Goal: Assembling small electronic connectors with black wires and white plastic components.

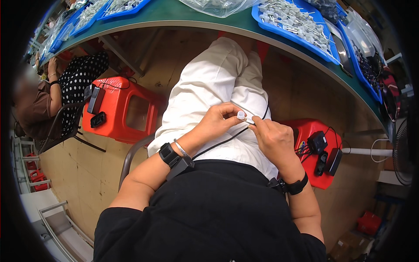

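Observation:
Over my lap, both hands meet at a small part with a clear whitish plastic head and a thin pale stem. My left hand pinches it near the head between thumb and fingertips. On the stem side, my right hand is closed with its fingertips on the stem; its other fingers are curled. A blue tray on the table beyond my knees holds many similar-looking pieces with pale heads and thin stems. A black cable runs across my white trousers beneath the hands.
The green table curves ahead, bearing more blue trays and a clear plastic bag. Red stools stand left and right with black devices on them. A seated person is at far left, a fan at far right.

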`<state>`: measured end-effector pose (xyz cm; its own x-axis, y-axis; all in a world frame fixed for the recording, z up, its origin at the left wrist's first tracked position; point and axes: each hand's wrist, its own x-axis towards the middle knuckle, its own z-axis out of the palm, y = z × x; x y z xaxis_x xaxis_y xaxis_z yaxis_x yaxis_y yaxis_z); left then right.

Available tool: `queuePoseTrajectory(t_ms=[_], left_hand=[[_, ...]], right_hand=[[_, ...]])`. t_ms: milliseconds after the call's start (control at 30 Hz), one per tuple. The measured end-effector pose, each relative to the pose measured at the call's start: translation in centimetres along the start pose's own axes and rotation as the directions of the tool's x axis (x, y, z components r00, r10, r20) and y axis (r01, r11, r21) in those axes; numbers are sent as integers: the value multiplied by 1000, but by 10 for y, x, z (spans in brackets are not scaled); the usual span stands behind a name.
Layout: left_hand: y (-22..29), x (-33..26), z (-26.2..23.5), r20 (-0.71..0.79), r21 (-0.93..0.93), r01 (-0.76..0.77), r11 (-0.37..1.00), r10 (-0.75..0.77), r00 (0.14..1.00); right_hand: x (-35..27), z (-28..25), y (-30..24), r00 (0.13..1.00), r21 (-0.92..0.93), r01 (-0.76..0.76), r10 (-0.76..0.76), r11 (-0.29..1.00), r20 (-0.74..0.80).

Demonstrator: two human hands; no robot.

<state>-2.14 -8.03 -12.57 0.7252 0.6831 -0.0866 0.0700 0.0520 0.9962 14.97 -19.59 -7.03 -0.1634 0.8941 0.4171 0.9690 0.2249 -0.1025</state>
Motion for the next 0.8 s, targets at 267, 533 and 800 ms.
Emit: queuePoseTrajectory(t_ms=[267, 533, 800], left_hand=[[7, -1, 1, 21, -18, 6, 1000, -5, 1000], [-3, 0, -1, 50, -32, 74, 997, -73, 996], [9, -3, -2, 22, -33, 92, 995, -91, 996]], right_hand=[[0, -1, 1, 999, -60, 45, -44, 997, 15], [-1, 1, 0, 996, -105, 52, -44, 993, 78], [-2, 3, 3, 999, -30, 39, -39, 999, -24]])
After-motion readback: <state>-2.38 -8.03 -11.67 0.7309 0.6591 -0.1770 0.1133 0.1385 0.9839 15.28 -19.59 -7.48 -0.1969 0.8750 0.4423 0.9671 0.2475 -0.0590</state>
